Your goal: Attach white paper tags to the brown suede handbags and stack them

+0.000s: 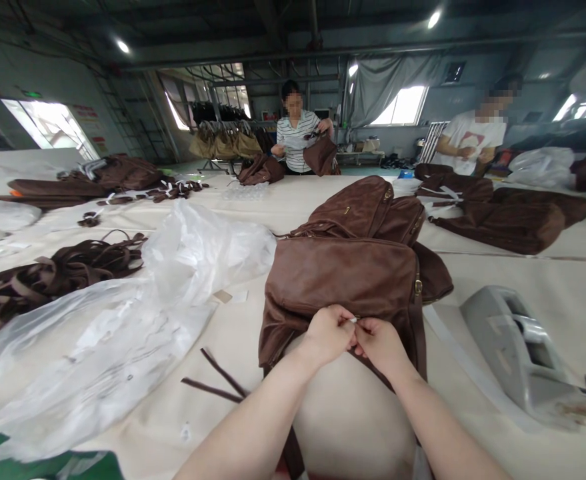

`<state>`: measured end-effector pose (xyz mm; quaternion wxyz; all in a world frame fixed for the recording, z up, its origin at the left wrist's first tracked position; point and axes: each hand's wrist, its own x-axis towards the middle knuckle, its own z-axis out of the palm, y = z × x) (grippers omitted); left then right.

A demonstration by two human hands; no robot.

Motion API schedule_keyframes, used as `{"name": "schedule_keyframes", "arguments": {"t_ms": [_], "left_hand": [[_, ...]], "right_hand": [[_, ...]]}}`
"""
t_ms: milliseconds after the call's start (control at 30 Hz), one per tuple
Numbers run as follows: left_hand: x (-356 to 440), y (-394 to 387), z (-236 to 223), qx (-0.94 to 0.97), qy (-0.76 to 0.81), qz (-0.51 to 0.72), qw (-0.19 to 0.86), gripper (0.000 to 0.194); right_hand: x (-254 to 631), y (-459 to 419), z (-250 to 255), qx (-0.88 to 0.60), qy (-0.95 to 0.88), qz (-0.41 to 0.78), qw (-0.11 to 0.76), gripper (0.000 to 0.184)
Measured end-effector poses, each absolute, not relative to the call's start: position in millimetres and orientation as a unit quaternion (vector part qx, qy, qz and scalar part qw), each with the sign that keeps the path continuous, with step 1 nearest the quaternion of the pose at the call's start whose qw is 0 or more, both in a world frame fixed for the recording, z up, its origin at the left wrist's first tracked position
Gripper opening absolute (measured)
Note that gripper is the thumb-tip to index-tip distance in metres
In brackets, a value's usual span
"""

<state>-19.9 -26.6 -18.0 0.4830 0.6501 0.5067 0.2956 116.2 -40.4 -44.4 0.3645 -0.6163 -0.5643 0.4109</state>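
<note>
A brown leather bag (343, 270) lies in front of me on the pale table, with a brass zipper pull at its right edge. Both of my hands meet over its near side. My left hand (330, 330) has its fingers pinched together, and a small white bit (353, 320) shows at the fingertips. Close against it, my right hand (375, 340) is also pinched, its fingertips nearly touching the left ones. What the right fingers grip is hidden. Two dark straps (217, 380) stick out to the left of the bag.
More brown bags (355, 207) lie just behind this one. At left are clear plastic bags (187, 260) and a heap of brown straps (67, 273). A grey tape dispenser (517, 353) stands at right. Two people (297, 133) work across the table.
</note>
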Motion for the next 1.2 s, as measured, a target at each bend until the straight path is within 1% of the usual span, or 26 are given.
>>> {"name": "schedule_keyframes", "arguments": {"t_ms": [133, 200, 300, 400, 433, 533, 600, 667, 700, 867, 967, 1033, 1200], "left_hand": [[-18, -33, -16, 0.683, 0.512, 0.309, 0.42, 0.024], [-18, -34, -15, 0.692, 0.513, 0.316, 0.397, 0.024], [-20, -34, -13, 0.704, 0.518, 0.32, 0.366, 0.023], [-21, -34, -10, 0.718, 0.517, 0.326, 0.332, 0.022], [-21, -35, -9, 0.724, 0.515, 0.329, 0.319, 0.022], [-20, -39, -8, 0.742, 0.505, 0.337, 0.283, 0.021], [-18, -41, -8, 0.75, 0.496, 0.342, 0.274, 0.024], [-16, -42, -9, 0.748, 0.495, 0.347, 0.275, 0.029], [-15, -42, -9, 0.743, 0.503, 0.349, 0.271, 0.028], [-18, -40, -8, 0.719, 0.576, 0.314, 0.23, 0.021], [-21, -40, -7, 0.743, 0.557, 0.292, 0.227, 0.027], [-21, -41, -5, 0.756, 0.535, 0.308, 0.218, 0.027], [-22, -45, 1, 0.764, 0.504, 0.354, 0.195, 0.016]], "right_hand": [[116, -40, -41, -0.645, -0.571, 0.369, 0.35, 0.026], [117, -40, -38, -0.636, -0.571, 0.378, 0.355, 0.026], [120, -42, -34, -0.569, -0.545, 0.474, 0.394, 0.018], [123, -44, -31, -0.483, -0.475, 0.577, 0.455, 0.008], [123, -45, -29, -0.463, -0.444, 0.604, 0.472, 0.008], [123, -46, -27, -0.422, -0.341, 0.681, 0.492, 0.018], [121, -47, -26, -0.402, -0.299, 0.709, 0.496, 0.029], [118, -47, -26, -0.392, -0.292, 0.711, 0.507, 0.038], [117, -47, -27, -0.388, -0.291, 0.709, 0.512, 0.04], [117, -47, -28, -0.384, -0.281, 0.711, 0.519, 0.033], [118, -48, -27, -0.4, -0.296, 0.7, 0.512, 0.034], [119, -48, -25, -0.409, -0.304, 0.692, 0.511, 0.033], [117, -49, -23, -0.41, -0.317, 0.682, 0.517, 0.034]]}}
